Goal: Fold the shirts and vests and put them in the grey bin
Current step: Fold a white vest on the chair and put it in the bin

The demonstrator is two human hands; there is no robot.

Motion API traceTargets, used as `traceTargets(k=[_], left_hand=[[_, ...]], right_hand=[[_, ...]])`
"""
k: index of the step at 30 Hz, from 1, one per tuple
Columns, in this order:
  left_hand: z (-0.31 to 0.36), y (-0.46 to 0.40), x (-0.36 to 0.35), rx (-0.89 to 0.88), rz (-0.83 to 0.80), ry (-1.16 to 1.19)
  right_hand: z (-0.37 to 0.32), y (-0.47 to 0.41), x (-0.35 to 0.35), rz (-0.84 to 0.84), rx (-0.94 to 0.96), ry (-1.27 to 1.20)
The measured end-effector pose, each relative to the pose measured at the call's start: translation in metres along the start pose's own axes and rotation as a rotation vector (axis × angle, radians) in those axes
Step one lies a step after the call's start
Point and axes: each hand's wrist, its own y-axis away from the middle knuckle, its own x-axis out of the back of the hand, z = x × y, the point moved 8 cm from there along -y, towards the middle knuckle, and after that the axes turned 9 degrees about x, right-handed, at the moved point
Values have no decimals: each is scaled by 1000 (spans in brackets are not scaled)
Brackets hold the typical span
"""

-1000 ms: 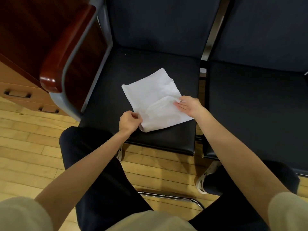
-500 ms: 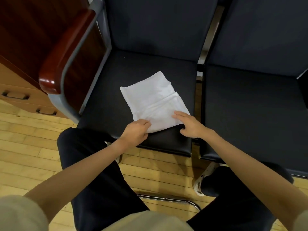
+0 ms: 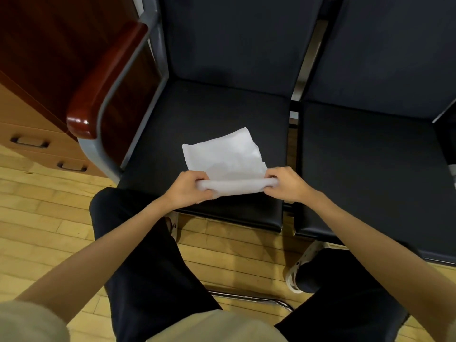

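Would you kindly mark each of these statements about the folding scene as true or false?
1. Both hands grip the white garment at its near edge. True: the left hand and right hand each hold a corner.
2. The garment lies on the wooden floor. False: it rests on the black chair seat.
3. A grey bin stands beside the garment. False: no bin is in view.
4. The chair has a reddish wooden armrest. True.
5. The garment is black. False: it is white.
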Motion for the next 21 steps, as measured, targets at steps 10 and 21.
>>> traceTargets(k=[10, 21], left_hand=[[-41, -31, 52, 416, 276, 665], [-82, -80, 40, 583, 578, 334]], right_hand=[[20, -41, 17, 430, -304, -661], [47, -97, -9, 469, -563, -291]])
